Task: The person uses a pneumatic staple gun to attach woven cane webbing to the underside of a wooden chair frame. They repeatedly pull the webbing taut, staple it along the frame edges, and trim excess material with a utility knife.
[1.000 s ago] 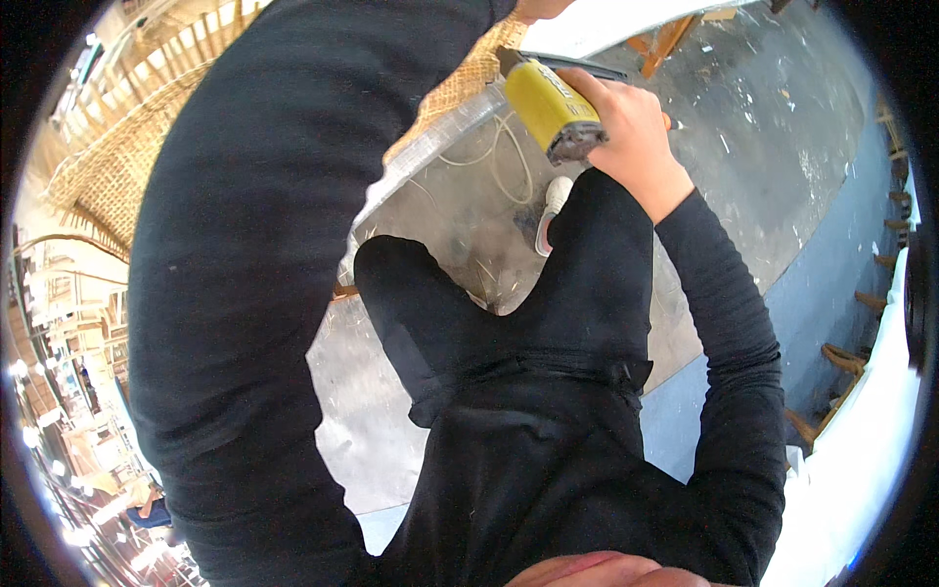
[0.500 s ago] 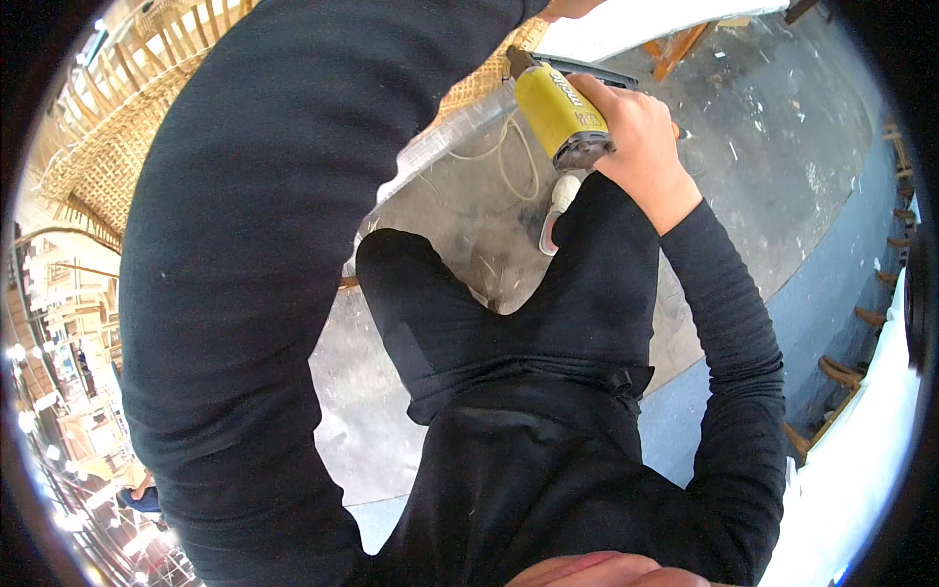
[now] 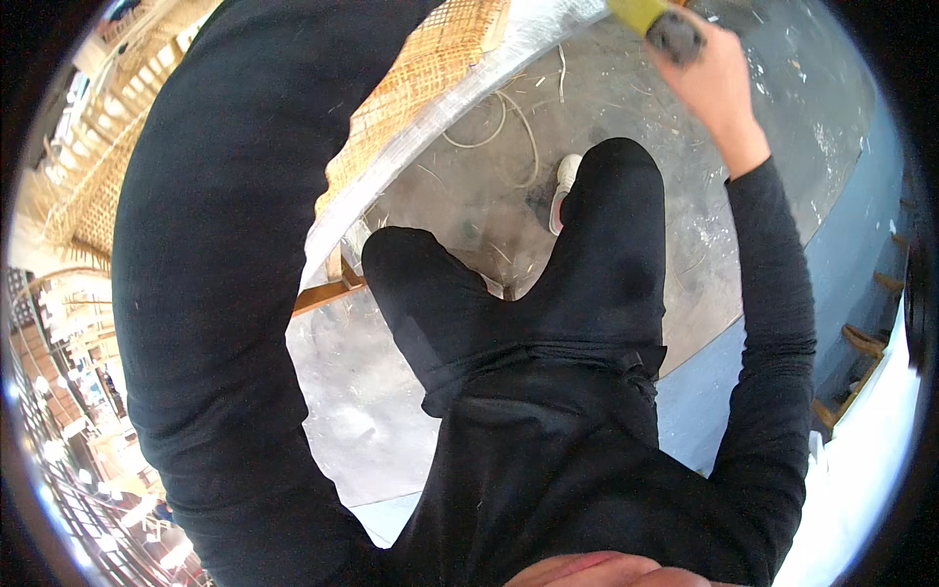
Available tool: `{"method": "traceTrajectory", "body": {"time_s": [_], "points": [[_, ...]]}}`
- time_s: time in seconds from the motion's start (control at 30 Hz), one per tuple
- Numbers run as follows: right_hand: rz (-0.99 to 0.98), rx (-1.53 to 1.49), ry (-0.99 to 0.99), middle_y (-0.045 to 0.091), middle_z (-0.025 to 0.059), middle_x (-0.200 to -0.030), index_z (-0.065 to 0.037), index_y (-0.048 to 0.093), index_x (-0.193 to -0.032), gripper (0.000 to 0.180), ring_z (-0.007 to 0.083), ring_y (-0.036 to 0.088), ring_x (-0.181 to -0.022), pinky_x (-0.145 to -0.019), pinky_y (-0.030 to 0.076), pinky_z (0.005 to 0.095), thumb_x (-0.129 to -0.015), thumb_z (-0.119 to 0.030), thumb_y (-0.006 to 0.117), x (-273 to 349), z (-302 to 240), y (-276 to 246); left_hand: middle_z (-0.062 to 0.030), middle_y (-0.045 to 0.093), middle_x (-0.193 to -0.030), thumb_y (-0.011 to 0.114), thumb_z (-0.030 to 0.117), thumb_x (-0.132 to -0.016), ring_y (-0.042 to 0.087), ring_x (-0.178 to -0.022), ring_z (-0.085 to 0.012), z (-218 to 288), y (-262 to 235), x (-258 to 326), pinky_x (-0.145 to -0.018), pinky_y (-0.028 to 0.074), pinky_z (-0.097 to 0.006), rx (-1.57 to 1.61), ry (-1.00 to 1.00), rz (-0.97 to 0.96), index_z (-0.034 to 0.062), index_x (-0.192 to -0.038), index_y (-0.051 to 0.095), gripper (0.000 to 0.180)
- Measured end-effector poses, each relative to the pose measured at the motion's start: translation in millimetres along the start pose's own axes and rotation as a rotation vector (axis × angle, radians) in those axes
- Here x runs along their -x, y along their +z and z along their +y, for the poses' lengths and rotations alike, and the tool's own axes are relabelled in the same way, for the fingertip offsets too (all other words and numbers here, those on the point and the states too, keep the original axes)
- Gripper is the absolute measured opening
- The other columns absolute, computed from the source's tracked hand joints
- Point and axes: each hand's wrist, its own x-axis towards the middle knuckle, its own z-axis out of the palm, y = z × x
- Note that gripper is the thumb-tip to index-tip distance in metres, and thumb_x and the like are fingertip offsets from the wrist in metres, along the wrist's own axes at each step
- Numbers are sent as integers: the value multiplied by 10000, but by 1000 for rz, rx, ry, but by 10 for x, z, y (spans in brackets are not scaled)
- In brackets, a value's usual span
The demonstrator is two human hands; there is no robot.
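My right hand (image 3: 712, 88), at the upper right, is closed around a yellow nail gun (image 3: 641, 14). The tool's dark round end cap shows beside my fingers, while its front end is cut off by the top edge. It is held above a light-coloured edge wrapped in clear film (image 3: 455, 98). Along that edge lies a woven cane panel (image 3: 416, 93), partly hidden behind my left sleeve. My left arm reaches up past the top of the picture, so my left hand is out of sight.
A pale hose (image 3: 533, 147) lies curled on the grey floor (image 3: 626, 103), amid scattered cane scraps. A wooden bar (image 3: 328, 296) is by my left knee. More woven cane pieces (image 3: 93, 196) stand at the far left. Wooden legs (image 3: 861, 342) line the right side.
My right hand has moved up and to the right with the nail gun, away from my knee. My left arm has shifted slightly left, and more of the cane panel shows.
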Motion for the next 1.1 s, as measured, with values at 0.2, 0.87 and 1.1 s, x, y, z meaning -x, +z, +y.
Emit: {"method": "traceTrajectory", "body": {"time_s": [0.2,0.87,1.1], "points": [[4,-55,34,766,152,-1075,-29,739,-1160,322,280,749,-964,-857,568,350,-893,-195,809,-123,320,-202,-178,763,-1032,650,164,-795,699,-1093,-289,-24,65,20,-1293,110,-508,-8,-49,43,26,-978,800,273],[-658,-122,1817,659,117,-672,15,669,-774,318,264,573,-479,-478,466,437,-850,-292,706,6714,1417,-685,-98,702,-813,746,285,-887,688,-827,-328,3350,1427,1688,-766,516,-461,1674,-256,421,82,-899,706,208],[-470,-535,1183,561,30,-742,-6,610,-1182,277,101,516,-622,-545,420,265,-957,-150,683,2687,-128,-692,-175,740,-958,744,214,-852,706,-931,-382,3346,1308,1076,-802,544,-488,1717,-370,657,52,-1196,692,384]]}}
